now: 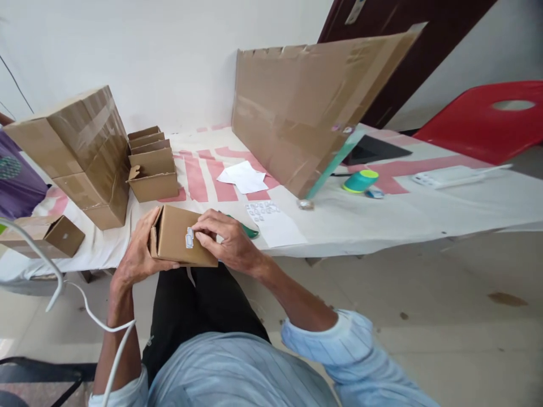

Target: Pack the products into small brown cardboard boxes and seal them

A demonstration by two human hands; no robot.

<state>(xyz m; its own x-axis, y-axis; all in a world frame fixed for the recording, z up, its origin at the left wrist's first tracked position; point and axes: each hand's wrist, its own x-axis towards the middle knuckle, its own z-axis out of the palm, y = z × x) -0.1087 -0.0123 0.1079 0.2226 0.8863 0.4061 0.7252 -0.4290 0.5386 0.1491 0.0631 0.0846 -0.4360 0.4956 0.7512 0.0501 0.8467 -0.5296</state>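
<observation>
A small brown cardboard box (180, 229) is held at the table's front edge, above my lap. My left hand (141, 249) wraps round its left end, fingers behind and thumb along the lower edge. On the face towards me are small white stickers with dark outlines (189, 239). The thumb and forefinger of my right hand (224, 236) pinch together at the stickers' upper right edge. Behind my right hand a green object (249, 230) shows in part. A sheet with similar small stickers (275, 223) lies to the right on the table.
Stacked cardboard boxes (85, 152) and several open small boxes (153, 175) stand at the back left. Another small box (63, 237) sits far left. A large cardboard piece (297, 107) leans behind white papers (242, 176). A teal roll (360, 180) and red chair (483, 121) are right.
</observation>
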